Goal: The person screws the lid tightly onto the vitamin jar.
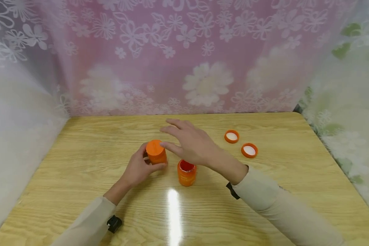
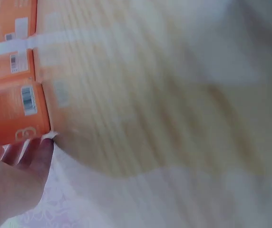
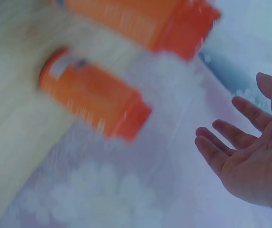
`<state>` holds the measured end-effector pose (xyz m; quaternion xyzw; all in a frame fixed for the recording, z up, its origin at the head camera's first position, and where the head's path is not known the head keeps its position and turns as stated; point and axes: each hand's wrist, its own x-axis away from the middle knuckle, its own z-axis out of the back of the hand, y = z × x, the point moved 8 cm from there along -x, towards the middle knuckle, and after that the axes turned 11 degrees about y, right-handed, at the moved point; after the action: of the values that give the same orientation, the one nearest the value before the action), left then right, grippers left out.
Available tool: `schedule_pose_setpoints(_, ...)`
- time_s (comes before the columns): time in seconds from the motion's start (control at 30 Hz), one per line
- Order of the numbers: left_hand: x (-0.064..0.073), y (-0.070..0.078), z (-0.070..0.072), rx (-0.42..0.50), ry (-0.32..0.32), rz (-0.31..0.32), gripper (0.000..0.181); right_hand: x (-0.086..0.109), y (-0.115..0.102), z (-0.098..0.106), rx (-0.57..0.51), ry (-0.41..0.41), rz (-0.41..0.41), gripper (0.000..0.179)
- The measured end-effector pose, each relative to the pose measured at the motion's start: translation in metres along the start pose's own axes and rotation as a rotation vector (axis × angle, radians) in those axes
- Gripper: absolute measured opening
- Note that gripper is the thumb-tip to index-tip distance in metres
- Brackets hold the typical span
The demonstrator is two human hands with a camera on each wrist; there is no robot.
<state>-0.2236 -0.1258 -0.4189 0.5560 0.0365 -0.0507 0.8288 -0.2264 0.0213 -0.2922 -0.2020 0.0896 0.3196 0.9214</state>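
My left hand [image 1: 139, 169] grips an upright orange jar [image 1: 157, 156] with its orange lid on, thumb at the near side and fingers round the far side. To its right stands an uncapped orange jar [image 1: 187, 176] with a red neck. My right hand [image 1: 193, 141] hovers over the jars, fingers spread and holding nothing, its thumb overlapping the lidded jar's top in the head view. In the right wrist view two blurred orange jars [image 3: 91, 97] with red necks stand beside the right hand [image 3: 250, 147]. The left wrist view shows barcoded labels on the held jar [image 2: 14, 116] and others.
Two orange lids, one farther back [image 1: 232, 136] and one nearer [image 1: 249, 150], lie on the right with white insides up. All stand on a wood-grain table [image 1: 89, 150]. A pink floral curtain [image 1: 160, 68] hangs behind the table's far edge.
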Motion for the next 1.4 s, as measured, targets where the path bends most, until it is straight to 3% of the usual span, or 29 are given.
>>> schedule_pose_setpoints(0.17,0.006,0.010,0.011,-0.045,-0.023,0.003,0.101,0.017,0.029,0.029,0.038,0.031,-0.037,0.049)
schedule_pose_setpoints(0.27,0.009,0.009,0.023,-0.043,0.032,-0.051,0.107,0.037,0.052,0.042,0.079,0.053,-0.060,0.049)
schedule_pose_setpoints(0.43,0.020,0.019,0.044,-0.043,0.179,-0.159,0.101,0.076,0.099,0.057,0.146,0.063,-0.165,0.048)
schedule_pose_setpoints(0.57,0.031,0.028,0.053,-0.054,0.253,-0.204,0.094,0.109,0.132,0.063,0.160,0.052,-0.236,0.050)
schedule_pose_setpoints(0.7,0.044,0.054,0.055,-0.050,0.291,-0.274,0.086,0.138,0.159,0.061,0.162,0.042,-0.271,0.054)
schedule_pose_setpoints(0.87,0.059,0.096,0.048,-0.024,0.309,-0.462,0.077,0.161,0.189,0.050,0.144,0.035,-0.321,0.057)
schedule_pose_setpoints(0.93,0.063,0.104,0.043,-0.014,0.302,-0.537,0.075,0.167,0.197,0.046,0.132,0.038,-0.327,0.057)
schedule_pose_setpoints(1.03,0.066,0.104,0.034,0.002,0.282,-0.614,0.072,0.170,0.204,0.039,0.114,0.036,-0.329,0.057)
schedule_pose_setpoints(1.23,0.071,0.092,0.008,-0.080,0.203,-0.688,0.067,0.170,0.214,0.028,0.083,0.015,-0.352,0.060)
schedule_pose_setpoints(1.33,0.072,0.089,-0.005,-0.142,0.162,-0.676,0.070,0.168,0.217,0.023,0.076,-0.003,-0.364,0.063)
schedule_pose_setpoints(1.4,0.070,0.085,-0.011,-0.169,0.138,-0.634,0.073,0.166,0.218,0.020,0.073,-0.008,-0.359,0.063)
